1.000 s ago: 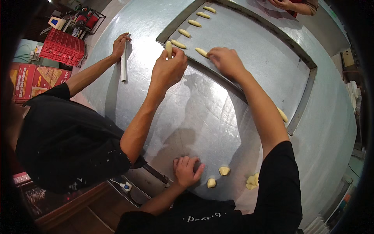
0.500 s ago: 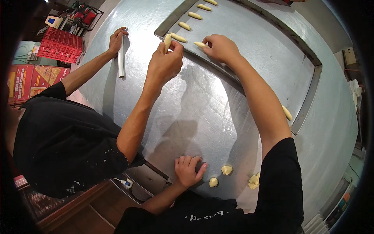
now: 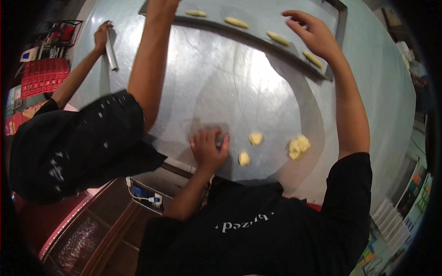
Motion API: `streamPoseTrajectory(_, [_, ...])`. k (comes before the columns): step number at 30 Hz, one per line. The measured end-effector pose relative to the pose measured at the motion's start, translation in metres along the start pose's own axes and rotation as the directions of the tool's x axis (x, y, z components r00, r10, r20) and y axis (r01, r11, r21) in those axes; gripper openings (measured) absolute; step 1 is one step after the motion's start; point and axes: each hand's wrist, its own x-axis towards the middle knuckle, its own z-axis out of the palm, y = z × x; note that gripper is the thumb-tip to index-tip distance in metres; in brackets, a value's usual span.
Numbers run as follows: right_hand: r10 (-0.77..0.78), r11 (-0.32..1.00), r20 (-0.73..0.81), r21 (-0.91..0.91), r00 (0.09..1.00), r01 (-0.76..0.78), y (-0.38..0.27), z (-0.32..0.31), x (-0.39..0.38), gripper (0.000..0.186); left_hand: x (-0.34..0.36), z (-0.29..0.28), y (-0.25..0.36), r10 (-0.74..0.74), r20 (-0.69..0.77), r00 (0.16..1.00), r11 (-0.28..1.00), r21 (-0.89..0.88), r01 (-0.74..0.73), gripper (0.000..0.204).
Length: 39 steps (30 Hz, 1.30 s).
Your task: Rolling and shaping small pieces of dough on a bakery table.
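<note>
My left hand [image 3: 208,151] rests on the metal table with its fingers spread and nothing visible in it. Beside it lie two small lumps of pale yellow dough, the nearer dough lump [image 3: 244,159] and the farther dough lump [image 3: 255,138]. My right hand [image 3: 313,36] hovers over the near right part of a big metal tray [image 3: 216,27], fingers apart and bare. Slim dough rolls lie spaced along the tray's near edge, among them a dough roll [image 3: 278,38] left of that hand and another dough roll [image 3: 312,59] below it.
To the right lies a larger dough heap [image 3: 299,147]. At the left, a co-worker's hand [image 3: 102,37] touches a pale rod [image 3: 111,53]; the co-worker's other arm [image 3: 154,60] reaches past the upper edge. Red crates [image 3: 45,76] stand beyond the table.
The view has shifted, bringing more of the near table into sight. My right hand has let go of its dough roll and moved rightward along the tray. My left hand stays on the table.
</note>
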Motion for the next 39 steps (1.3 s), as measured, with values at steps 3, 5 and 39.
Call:
streamPoseTrajectory(3, [0.238,0.969,-0.068,0.082,0.969,-0.233,0.004,-0.032,-0.105,0.030,0.006,0.005,0.002,0.037,-0.029,0.999,0.999,-0.017,-0.038,0.025])
streamPoseTrajectory(5, [0.351,0.933,-0.156,-0.030,0.923,-0.359,0.020,-0.049,-0.187,0.030,0.006,0.009,0.004,0.093,-0.068,0.993,0.994,-0.057,-0.097,0.026])
streamPoseTrajectory(39, [0.534,0.726,-0.383,-0.251,0.754,-0.641,-0.031,-0.085,-0.644,0.030,-0.145,0.107,0.302,0.852,0.202,0.484,0.522,-0.245,-0.817,0.057])
